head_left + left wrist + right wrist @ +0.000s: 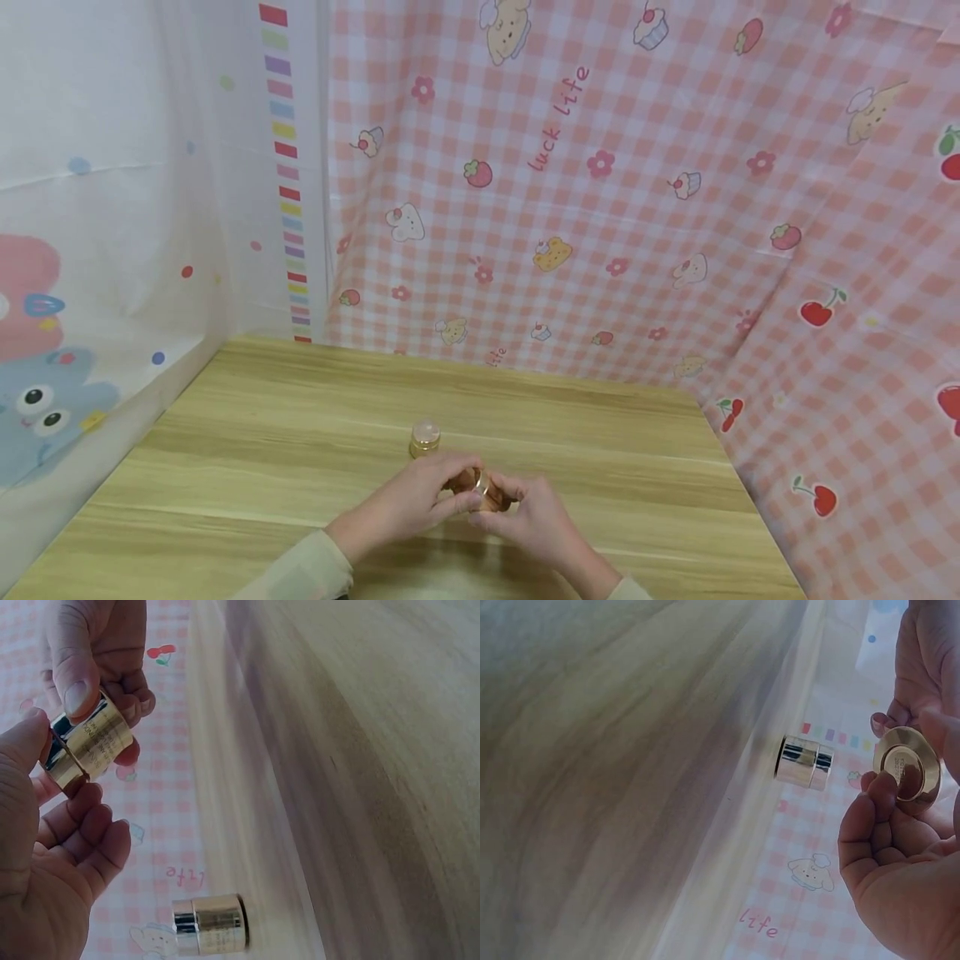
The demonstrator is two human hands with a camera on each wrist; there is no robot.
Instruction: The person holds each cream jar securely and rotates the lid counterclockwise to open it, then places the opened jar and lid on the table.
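A small shiny gold cosmetic jar [483, 492] is held up between both hands above the table. My left hand [411, 500] pinches its narrower shiny end between thumb and fingers. With thumb and fingertips my right hand [538, 515] grips the broader end, which bears small print in the left wrist view. A seam runs between these two parts. The jar's round base [919, 769], with a printed centre, faces the right wrist camera. Behind the left hand, a second gold jar [424, 439] stands upright on the table, touched by neither hand.
The wood-grain table [285, 433] carries the second jar. A pink checked cloth [570, 217] with cartoon prints hangs behind it. Similar cloth with cherries [825, 400] rises along the right edge, and a white printed curtain [135, 208] along the left.
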